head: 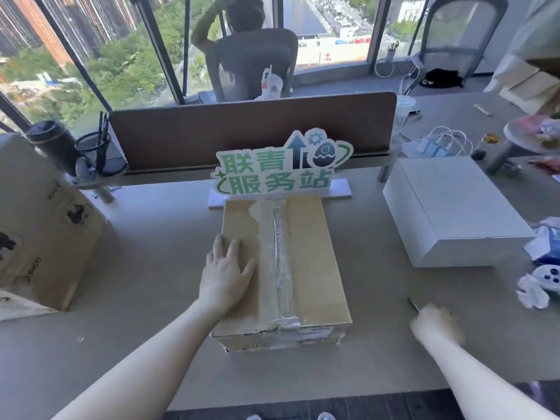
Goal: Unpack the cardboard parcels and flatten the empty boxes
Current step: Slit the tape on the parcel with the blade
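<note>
A sealed brown cardboard parcel [306, 256] lies on the grey desk [151, 298] in front of me, with clear tape [283, 262] running along its top seam. My left hand [227, 268] rests flat on the left half of its top, fingers straight. My right hand [436, 324] is blurred, to the right of the parcel above the desk, fingers curled round a thin dark blade-like tool [413, 305] whose tip sticks out up and left. A second, larger cardboard box [45, 237] stands at the left edge of the desk.
A white flat box [448, 207] lies to the right. A green-lettered sign [278, 168] stands just behind the parcel, before a brown divider [242, 128]. Crumpled wrapping and a white controller [545, 277] lie far right. A mesh pen cup [101, 153] and a dark tumbler [53, 144] stand back left. A person sits beyond the divider.
</note>
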Demonstrator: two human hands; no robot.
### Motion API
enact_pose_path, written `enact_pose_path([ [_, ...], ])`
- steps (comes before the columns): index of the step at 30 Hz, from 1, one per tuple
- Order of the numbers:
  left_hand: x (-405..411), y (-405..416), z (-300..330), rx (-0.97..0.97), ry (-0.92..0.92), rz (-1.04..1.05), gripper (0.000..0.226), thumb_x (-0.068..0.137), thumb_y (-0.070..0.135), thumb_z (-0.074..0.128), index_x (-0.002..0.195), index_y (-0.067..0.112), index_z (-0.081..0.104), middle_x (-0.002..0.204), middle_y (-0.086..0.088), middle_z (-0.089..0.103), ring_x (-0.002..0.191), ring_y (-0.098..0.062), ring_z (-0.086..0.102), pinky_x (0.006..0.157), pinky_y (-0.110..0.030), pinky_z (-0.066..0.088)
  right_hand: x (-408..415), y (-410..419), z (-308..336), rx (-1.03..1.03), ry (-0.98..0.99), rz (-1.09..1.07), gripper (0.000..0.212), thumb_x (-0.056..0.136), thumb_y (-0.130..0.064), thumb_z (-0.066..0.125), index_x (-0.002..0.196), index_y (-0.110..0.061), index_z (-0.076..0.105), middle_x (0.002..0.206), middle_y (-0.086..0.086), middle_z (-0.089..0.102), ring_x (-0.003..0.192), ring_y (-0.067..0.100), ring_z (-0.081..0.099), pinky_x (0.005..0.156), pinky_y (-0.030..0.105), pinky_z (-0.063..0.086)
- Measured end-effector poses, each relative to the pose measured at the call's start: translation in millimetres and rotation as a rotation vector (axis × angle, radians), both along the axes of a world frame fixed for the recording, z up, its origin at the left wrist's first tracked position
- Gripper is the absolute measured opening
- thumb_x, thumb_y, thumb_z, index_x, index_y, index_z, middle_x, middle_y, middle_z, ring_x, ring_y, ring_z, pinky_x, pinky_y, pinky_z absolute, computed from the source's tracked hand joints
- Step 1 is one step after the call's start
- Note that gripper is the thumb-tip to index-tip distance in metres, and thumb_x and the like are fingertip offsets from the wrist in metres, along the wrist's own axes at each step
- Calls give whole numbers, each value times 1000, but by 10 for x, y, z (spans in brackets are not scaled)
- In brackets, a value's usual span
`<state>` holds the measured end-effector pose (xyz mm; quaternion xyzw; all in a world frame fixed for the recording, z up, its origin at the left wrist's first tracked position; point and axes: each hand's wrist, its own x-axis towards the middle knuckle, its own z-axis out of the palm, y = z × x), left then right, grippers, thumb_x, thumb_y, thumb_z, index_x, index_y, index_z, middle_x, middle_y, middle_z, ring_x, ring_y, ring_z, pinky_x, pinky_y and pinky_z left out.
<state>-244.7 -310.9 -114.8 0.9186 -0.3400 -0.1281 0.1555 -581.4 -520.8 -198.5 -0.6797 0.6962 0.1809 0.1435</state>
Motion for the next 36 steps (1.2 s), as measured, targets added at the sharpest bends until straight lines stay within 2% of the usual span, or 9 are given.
enact_pose_path([
  [3, -44, 49, -44, -10, -10, 3, 60, 97, 53, 39, 150, 29, 24, 164, 0, -1, 142, -31, 23, 104, -45, 38, -59, 28, -84, 28, 81, 63, 34, 93, -15, 46, 121, -18, 65, 118, 5, 63, 112, 25, 62, 89, 34, 53],
  [6, -74, 95, -57, -24, -16, 14, 58, 97, 52, 39, 149, 31, 25, 164, 1, 0, 141, -32, 25, 103, -45, 40, -16, 28, -55, 20, 59, 140, 27, 97, -22, 44, 116, -20, 63, 110, 2, 65, 106, 23, 63, 82, 30, 51],
  [10, -67, 98, -63, -29, -21, 22, 57, 97, 53, 39, 149, 31, 26, 164, 0, 1, 140, -31, 26, 102, -45, 41, 331, -36, 118, -57, -364, 199, 11, 98, -26, 43, 99, -15, 47, 85, 9, 60, 80, 32, 59, 64, 35, 45],
  [13, -54, 76, -44, -19, -23, 11, 58, 97, 52, 40, 148, 30, 28, 163, -2, 3, 140, -31, 26, 102, -44, 41, 808, -36, 482, -124, -689, 259, 4, 96, -18, 46, 99, -19, 49, 81, 10, 61, 74, 33, 57, 65, 39, 47],
  [17, 97, -35, 4, -4, -39, -30, 56, 97, 50, 41, 146, 26, 31, 162, -6, 7, 139, -32, 26, 104, -44, 40, 1498, -8, 983, -176, -876, 390, 13, 96, -20, 47, 98, -28, 56, 82, 0, 65, 75, 28, 57, 66, 38, 45],
  [22, 460, -337, 121, -9, -47, -116, 55, 99, 45, 40, 146, 18, 34, 162, -9, 16, 144, -33, 19, 112, -46, 32, 2175, -38, 1235, -170, -818, 537, 23, 98, -23, 47, 111, -30, 65, 92, -11, 66, 84, 20, 59, 66, 32, 43],
  [27, 797, -699, 180, -42, -57, -205, 51, 99, 37, 41, 146, 17, 35, 162, -6, 16, 147, -30, 14, 114, -47, 25, 2623, -152, 1256, -166, -676, 618, 31, 100, -19, 47, 122, -27, 68, 126, -5, 67, 114, 23, 60, 92, 36, 50],
  [30, 895, -856, 141, -24, -20, -231, 54, 96, 30, 41, 147, 16, 33, 161, -7, 20, 148, -30, 12, 116, -48, 21, 2789, -209, 1253, -192, -609, 659, 31, 101, -20, 47, 122, -26, 69, 129, -4, 66, 117, 23, 59, 94, 36, 49],
  [36, 959, -1003, 5, -102, 16, -139, 37, 90, 39, 50, 120, 18, 51, 127, -4, 48, 127, -29, 36, 104, -43, 35, 3147, -470, 1320, -125, -520, 804, 31, 102, -22, 47, 124, -27, 68, 131, -3, 65, 121, 24, 57, 94, 35, 48],
])
